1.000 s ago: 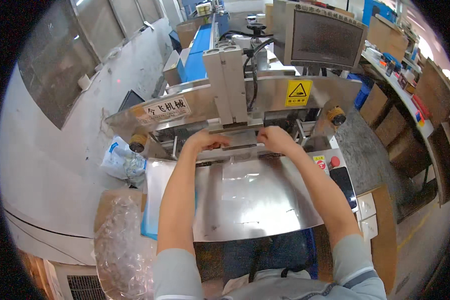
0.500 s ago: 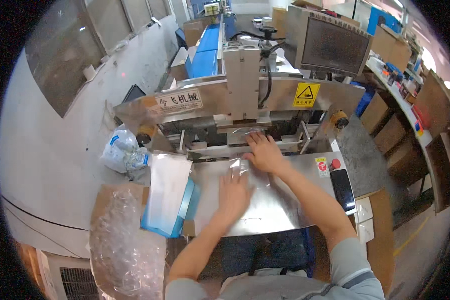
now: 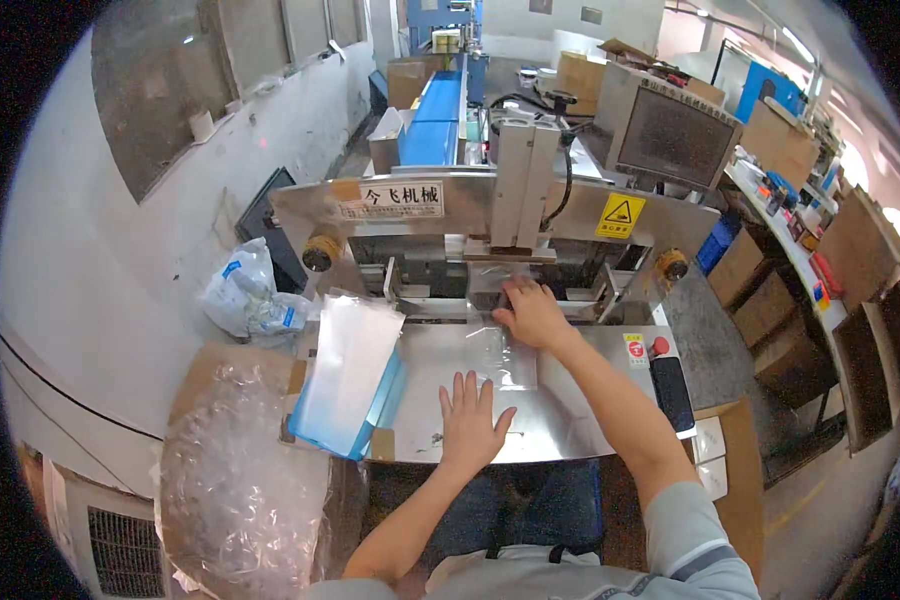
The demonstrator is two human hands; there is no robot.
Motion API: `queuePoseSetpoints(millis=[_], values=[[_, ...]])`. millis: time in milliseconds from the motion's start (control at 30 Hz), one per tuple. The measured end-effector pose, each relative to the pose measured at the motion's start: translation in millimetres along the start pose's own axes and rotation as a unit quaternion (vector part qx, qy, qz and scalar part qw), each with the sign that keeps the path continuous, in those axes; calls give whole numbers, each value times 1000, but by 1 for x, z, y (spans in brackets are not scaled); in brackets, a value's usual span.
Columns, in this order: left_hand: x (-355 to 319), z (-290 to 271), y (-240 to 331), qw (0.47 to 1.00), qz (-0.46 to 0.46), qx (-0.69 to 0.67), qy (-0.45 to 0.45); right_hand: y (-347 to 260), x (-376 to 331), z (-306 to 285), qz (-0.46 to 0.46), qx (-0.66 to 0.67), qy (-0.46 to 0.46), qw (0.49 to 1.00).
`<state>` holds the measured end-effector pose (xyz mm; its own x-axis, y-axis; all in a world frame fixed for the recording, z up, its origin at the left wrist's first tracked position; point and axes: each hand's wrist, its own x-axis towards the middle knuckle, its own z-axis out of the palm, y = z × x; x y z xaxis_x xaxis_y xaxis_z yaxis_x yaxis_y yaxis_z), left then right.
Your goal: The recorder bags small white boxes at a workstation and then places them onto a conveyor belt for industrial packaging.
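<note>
Plastic film (image 3: 510, 368) | under right hand (image 3: 535, 316), seemingly touching | left hand (image 3: 472, 428) near

sheets (image 3: 348, 365): worktop (image 3: 560, 425), left end
phone (image 3: 672, 395): worktop, right end
conveyor (image 3: 432, 140): behind press head (image 3: 520, 190)
film (image 3: 510, 365): on worktop, probably reaching under head

Wearer had a light grey short-sleeved top; right sleeve (image 3: 678, 530) carried a dark grey band (image 3: 705, 560) with paler edging. Left sleeve (image 3: 352, 590) was the same grey, mostly cut off. Forearms, left hand (image 3: 470, 425) and right hand (image 3: 535, 318) were bare. Pale cloth (image 3: 520, 567) at waist, two dark straps; lap was dark navy.
</note>
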<state>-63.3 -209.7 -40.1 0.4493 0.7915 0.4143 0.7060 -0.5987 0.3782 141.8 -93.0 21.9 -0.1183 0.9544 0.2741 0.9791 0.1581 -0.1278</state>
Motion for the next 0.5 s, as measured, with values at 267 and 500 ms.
queuePoseSetpoints(millis=[267,500], values=[[0,-3,3,999,-27,26,-23,3,21,-13,25,-21,-1,999],[1,-5,1,996,-77,-38,37,10,37,-13,22,-60,-68,996]])
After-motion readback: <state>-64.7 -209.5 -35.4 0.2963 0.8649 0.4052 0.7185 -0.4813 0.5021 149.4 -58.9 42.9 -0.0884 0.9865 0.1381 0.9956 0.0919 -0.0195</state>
